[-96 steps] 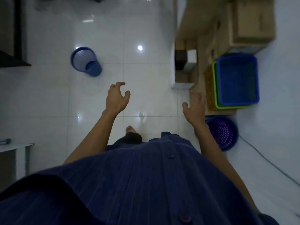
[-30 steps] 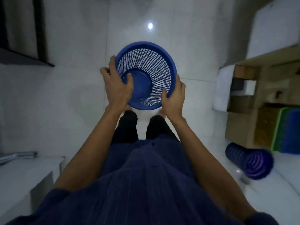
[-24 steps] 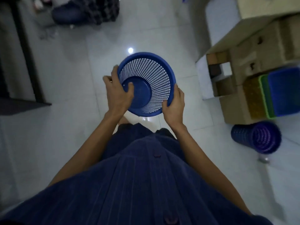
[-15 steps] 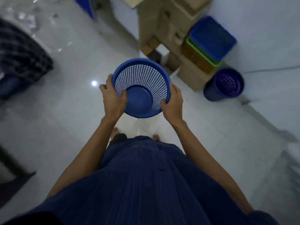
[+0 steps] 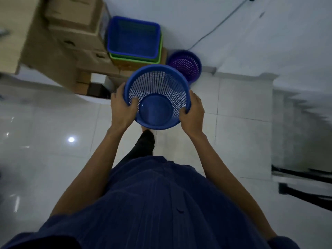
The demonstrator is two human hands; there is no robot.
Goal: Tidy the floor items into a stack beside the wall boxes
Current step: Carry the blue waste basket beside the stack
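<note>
I hold a round blue mesh basket (image 5: 158,97) in front of me with both hands, its mouth tipped toward me. My left hand (image 5: 121,109) grips its left rim with the thumb inside the mesh. My right hand (image 5: 193,115) grips the right rim and wall. Just beyond it a purple mesh basket (image 5: 185,66) stands upright on the floor by the white wall. Left of that, a blue rectangular crate (image 5: 133,39) sits nested in a green crate (image 5: 159,58) on a cardboard box.
Stacked cardboard boxes (image 5: 59,36) fill the upper left along the wall. A cable (image 5: 221,22) runs down the wall to the floor. Dark furniture legs (image 5: 303,186) stand at the right. White tiled floor (image 5: 45,132) spreads to the left and below me.
I picked the blue basket up off the floor with both hands, turned and walked toward the wall boxes. The purple basket and crates now lie directly ahead and closer.
</note>
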